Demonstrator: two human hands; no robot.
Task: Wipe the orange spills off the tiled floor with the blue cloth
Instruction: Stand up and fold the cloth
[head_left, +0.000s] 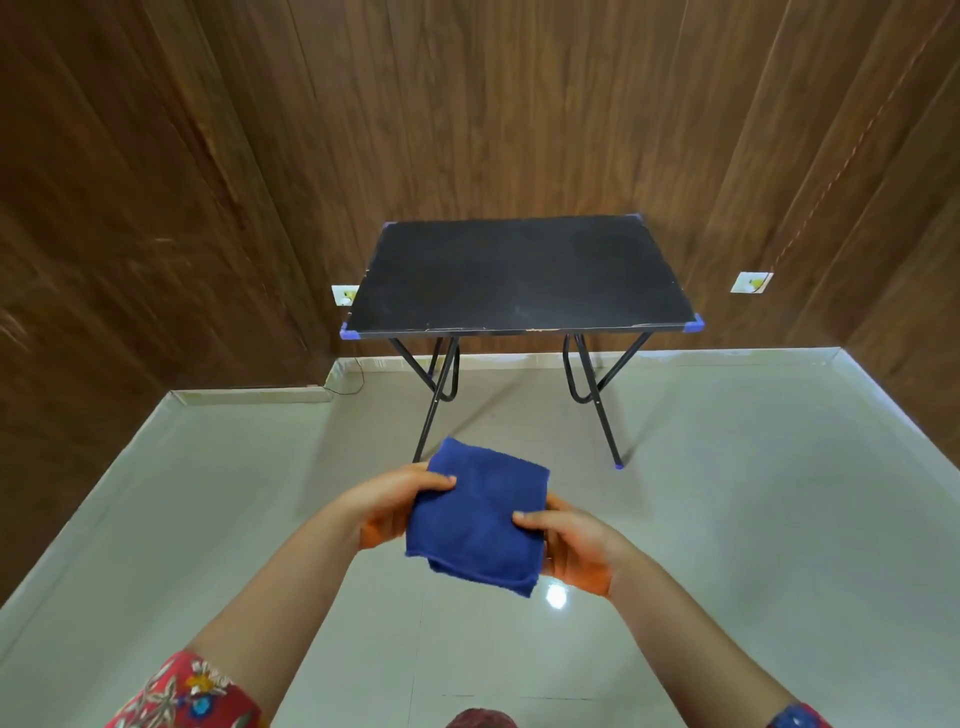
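A folded blue cloth (475, 519) is held flat in the air in front of me, above the pale tiled floor (753, 519). My left hand (395, 506) grips its left edge with the thumb on top. My right hand (569, 545) grips its right edge the same way. Both palms show an orange tint. No orange spill shows on the floor in this view.
A small black folding table (514, 275) with blue corner caps stands ahead against a brown wood-panelled wall (156, 208). Wall sockets (750, 282) sit low on either side of it. A thin cable (345, 387) trails on the floor at the left corner.
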